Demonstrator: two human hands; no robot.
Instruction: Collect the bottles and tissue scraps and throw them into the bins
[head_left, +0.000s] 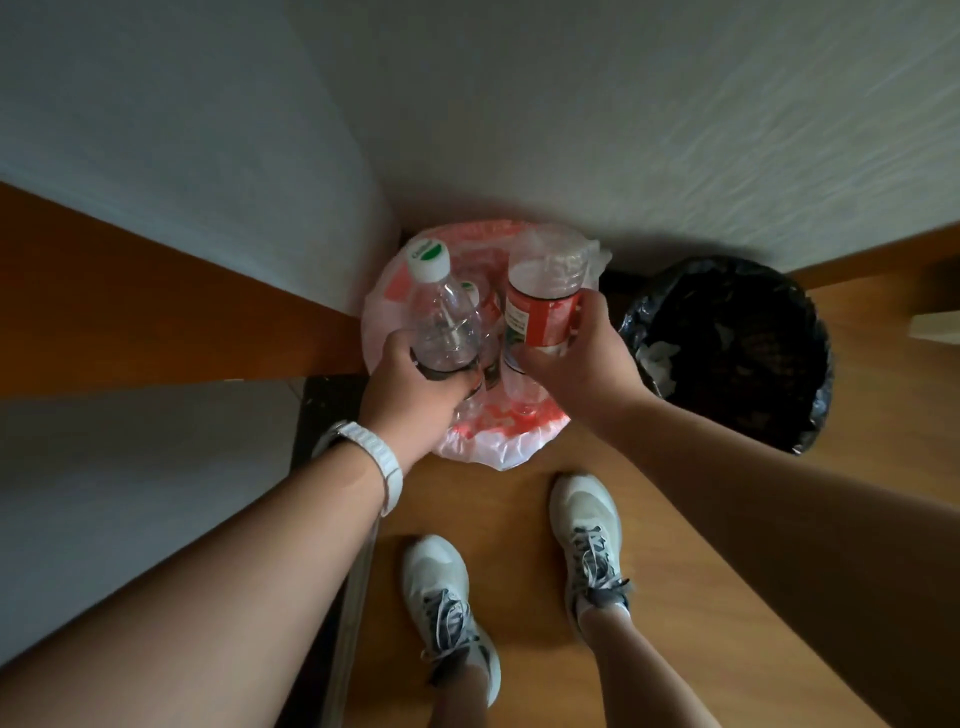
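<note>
My left hand (413, 392) grips a clear plastic bottle with a white and green cap (444, 317), held upright over the bin lined with a white and red bag (498, 447). My right hand (576, 358) holds a clear bottle with a red label (543, 306), also over that bin. More clear bottles lie inside the bin under my hands. To the right stands a second bin with a black liner (727, 353); white tissue scraps (657, 364) lie inside it at its left side.
Both bins stand on a wooden floor (519, 519) against a white wall (623, 130), in a corner. A brown wooden panel (156, 301) and a white surface run along the left. My two feet in white shoes (587, 525) stand just before the bins.
</note>
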